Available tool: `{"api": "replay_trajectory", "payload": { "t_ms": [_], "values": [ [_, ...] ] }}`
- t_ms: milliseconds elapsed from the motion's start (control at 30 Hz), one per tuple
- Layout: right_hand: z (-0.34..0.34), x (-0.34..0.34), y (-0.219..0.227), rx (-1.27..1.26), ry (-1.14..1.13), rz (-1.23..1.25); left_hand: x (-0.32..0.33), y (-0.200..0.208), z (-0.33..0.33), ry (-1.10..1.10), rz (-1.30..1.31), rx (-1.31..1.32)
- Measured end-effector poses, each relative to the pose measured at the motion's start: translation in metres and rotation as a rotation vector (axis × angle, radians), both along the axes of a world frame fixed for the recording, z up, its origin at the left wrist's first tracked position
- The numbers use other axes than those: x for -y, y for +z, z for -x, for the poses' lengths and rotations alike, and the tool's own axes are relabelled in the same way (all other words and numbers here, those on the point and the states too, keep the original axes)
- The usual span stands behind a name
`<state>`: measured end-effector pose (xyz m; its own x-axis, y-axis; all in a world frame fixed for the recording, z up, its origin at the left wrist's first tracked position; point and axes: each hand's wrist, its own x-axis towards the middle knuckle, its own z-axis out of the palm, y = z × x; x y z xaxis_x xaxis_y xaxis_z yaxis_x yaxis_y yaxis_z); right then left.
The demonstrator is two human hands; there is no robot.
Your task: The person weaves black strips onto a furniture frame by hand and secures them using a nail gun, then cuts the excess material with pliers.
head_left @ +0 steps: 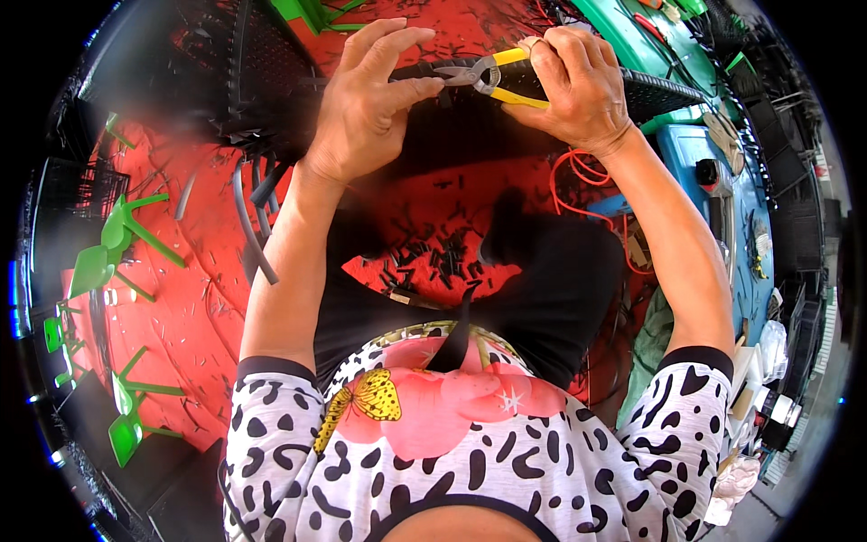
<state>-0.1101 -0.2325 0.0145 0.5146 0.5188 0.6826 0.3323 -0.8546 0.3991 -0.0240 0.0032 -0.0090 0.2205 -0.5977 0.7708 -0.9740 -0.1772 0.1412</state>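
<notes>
A pair of snips (480,78) with yellow handles and grey metal jaws is in my right hand (578,86), whose fingers wrap the spread handles. The jaws point left and stand slightly apart. My left hand (361,108) is just beyond their tip, fingers stretched and apart, thumb close to the blades. I see nothing clearly held in it. Both hands are over the edge of a black woven piece (664,93), which runs behind them and is partly hidden by them. Several dark flat strips (248,212) hang down beside my left forearm.
Short black offcuts (433,260) litter the red floor covering (217,307) between my knees. Small green plastic chairs (95,266) lie at the left. On the right, an orange-red hose (564,194) curls beside a blue container (682,158). A green surface (623,36) holds tools at the upper right.
</notes>
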Motion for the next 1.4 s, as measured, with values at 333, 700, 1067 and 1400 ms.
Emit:
{"api": "replay_trajectory", "payload": {
  "t_ms": [333, 700, 1067, 1400],
  "values": [
    [-0.007, -0.005, -0.003, 0.013, 0.006, -0.004, 0.0, 0.01, 0.007, 0.013, 0.067, 0.075],
    [-0.011, -0.011, -0.007, -0.084, -0.023, 0.038, 0.0, 0.002, -0.002, -0.112, 0.103, 0.036],
    [0.061, 0.054, -0.015, -0.22, -0.197, -0.213, 0.001, 0.017, 0.012, 0.076, 0.064, -0.374],
    [0.341, 0.263, -0.027, -0.256, -1.492, -0.372, 0.007, 0.01, -0.008, 0.231, -0.142, -0.532]
  ]
}}
